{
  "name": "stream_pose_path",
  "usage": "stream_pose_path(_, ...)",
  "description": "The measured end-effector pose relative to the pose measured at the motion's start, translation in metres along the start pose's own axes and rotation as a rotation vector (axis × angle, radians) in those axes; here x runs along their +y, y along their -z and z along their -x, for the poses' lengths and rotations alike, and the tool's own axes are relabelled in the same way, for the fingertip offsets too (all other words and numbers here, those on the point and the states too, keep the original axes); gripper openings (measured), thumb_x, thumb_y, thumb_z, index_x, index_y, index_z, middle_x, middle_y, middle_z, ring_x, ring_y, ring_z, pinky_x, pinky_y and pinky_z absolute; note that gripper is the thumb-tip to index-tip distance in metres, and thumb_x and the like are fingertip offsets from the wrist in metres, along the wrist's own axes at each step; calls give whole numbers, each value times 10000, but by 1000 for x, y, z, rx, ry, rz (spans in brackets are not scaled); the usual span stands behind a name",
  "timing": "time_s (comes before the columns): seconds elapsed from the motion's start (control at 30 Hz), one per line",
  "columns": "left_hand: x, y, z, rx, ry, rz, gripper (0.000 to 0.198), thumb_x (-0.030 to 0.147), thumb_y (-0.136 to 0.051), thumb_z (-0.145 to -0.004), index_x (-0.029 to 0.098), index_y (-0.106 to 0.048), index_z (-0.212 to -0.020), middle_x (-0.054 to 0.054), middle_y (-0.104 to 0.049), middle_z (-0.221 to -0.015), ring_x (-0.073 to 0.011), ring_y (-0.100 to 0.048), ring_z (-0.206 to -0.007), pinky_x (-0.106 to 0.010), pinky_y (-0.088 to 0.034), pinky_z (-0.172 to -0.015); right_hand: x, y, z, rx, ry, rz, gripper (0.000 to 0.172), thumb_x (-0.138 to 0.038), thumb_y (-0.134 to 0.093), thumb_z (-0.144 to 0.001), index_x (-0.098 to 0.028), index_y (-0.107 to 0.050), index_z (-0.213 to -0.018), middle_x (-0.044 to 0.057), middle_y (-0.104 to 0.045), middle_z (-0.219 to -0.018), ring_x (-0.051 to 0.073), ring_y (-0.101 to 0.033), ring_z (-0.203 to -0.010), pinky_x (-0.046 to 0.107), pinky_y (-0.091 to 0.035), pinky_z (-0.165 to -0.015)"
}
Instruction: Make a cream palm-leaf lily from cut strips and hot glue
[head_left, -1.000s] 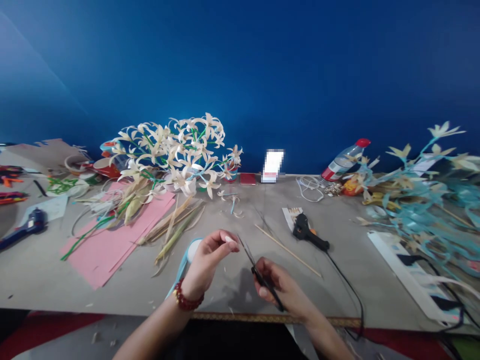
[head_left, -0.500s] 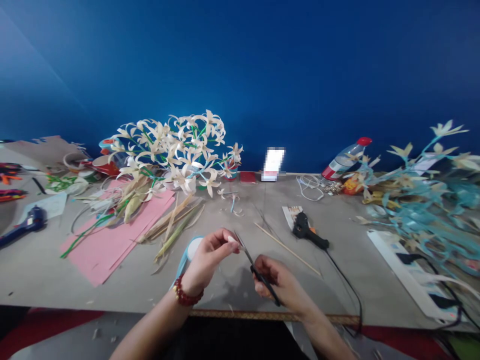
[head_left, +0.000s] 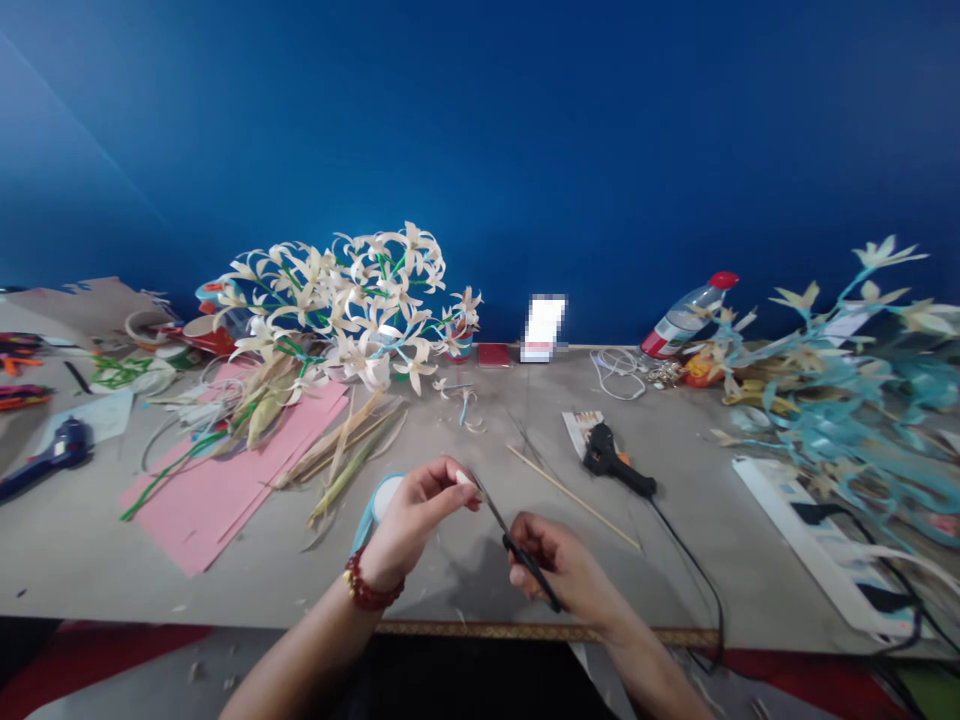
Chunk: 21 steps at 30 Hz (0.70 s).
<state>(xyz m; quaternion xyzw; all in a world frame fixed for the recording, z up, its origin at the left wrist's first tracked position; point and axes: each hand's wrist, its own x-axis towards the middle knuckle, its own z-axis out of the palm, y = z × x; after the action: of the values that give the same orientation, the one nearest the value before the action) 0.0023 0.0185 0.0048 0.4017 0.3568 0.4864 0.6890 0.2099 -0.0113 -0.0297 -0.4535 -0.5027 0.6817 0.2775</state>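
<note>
My right hand [head_left: 551, 560] is wrapped round a pair of black-handled scissors [head_left: 495, 515], whose blades point up and left. Their tips lie right beside the fingers of my left hand [head_left: 420, 510], which pinches a small pale piece [head_left: 465, 479], perhaps a strip of dried husk. Most of that piece is hidden by the thumb and fingers. A roll of light blue ribbon [head_left: 367, 515] lies partly behind my left wrist. Beyond my hands, a thin wooden stick [head_left: 574, 495] rests on the grey table [head_left: 465, 585].
Pink sheets [head_left: 199, 515], dried husks [head_left: 352, 460] and white handmade flowers [head_left: 375, 300] are on the left. A black glue gun [head_left: 616, 462] with a trailing cord, a power strip [head_left: 806, 560], a bottle [head_left: 682, 318] and blue-stemmed flowers [head_left: 847, 340] are on the right.
The scissors and both hands stay almost in place. The pale strip showing between the fingers and the blades is less visible now; the whole view has shifted slightly.
</note>
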Motion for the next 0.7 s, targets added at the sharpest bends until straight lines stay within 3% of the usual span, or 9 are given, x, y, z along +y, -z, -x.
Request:
stream_pose_path(0.47, 6, 2, -3, -7, 31, -63, 134, 250, -723, -804, 150, -634, -795, -17, -663, -771, -111, -603, -705, -230, -466, -727, -4, 1, -1, 18, -31, -39, 492, -448, -843, -587, -216, -421, -685, -90, -528, -563, 51, -395, -422, 189, -317, -440)
stream_pose_path(0.6, 9, 1, -3, 3, 26, -121, 158, 272, -729, -792, 154, -625, -788, -18, -660, -753, -122, -604, -707, -239, -470, -723, -1, 3, -3, 82, -18, -31, 479, -435, -828, -614, -219, -402, -648, -107, -467, -508, 53, -388, -390, 188, -309, -413)
stream_pose_path(0.7, 9, 1, -2, 1, 32, -163, 177, 300, -723, -792, 155, -622, -799, -20, -653, -748, -126, -592, -703, -242, -462, -709, -7, 1, -6, 167, 82, -120, 415, -419, -813, -649, -211, -456, -690, -73, -535, -584, 82, -486, -472, 205, -397, -481)
